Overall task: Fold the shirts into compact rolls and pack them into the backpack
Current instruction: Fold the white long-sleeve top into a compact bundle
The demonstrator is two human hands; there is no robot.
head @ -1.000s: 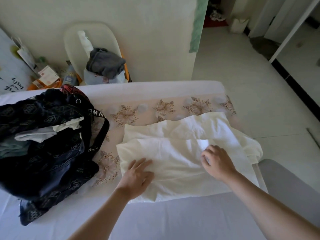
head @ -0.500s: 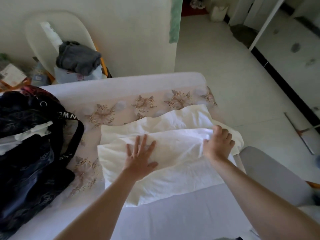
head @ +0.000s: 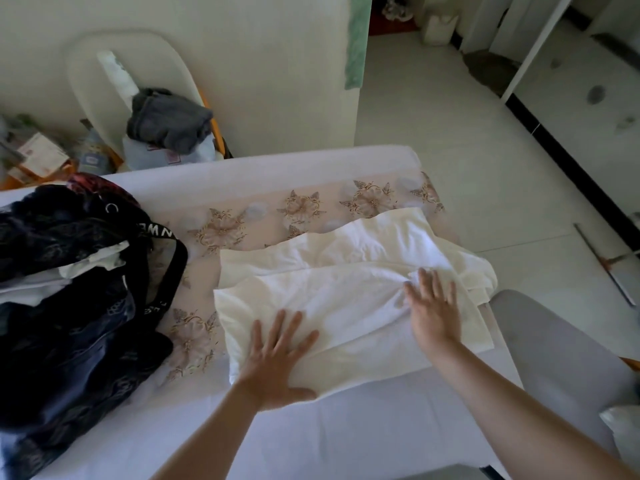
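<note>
white shirt (head: 346, 299) is seen lying folded and creased on the right half of the table (head: 346, 438), partly over a flowered cloth (head: 301, 206) and partly over the plain pale cover, with its right end reaching the table's right edge. it is pressed flat by both hands. the left hand (head: 277, 358) is laid palm down on the near left corner of the shirt, fingers straight and spread apart. the right hand (head: 434, 306) is laid palm down on the right part of the shirt, fingers straight and slightly fanned, and the fabric is bunched into wrinkles at its fingertips. to the left of the shirt, a dark patterned backpack (head: 69, 334) is slumped on the table with its mouth open, and pale clothes (head: 86, 265) are seen inside it. its black strap (head: 173, 271) is looped toward the shirt without touching it. behind the table, on the far left, a pale chair (head: 86, 64) is stood against the wall with a grey garment (head: 169, 119) piled on it. a grey seat (head: 554, 358) is seen just beside the table's near right corner.
</note>
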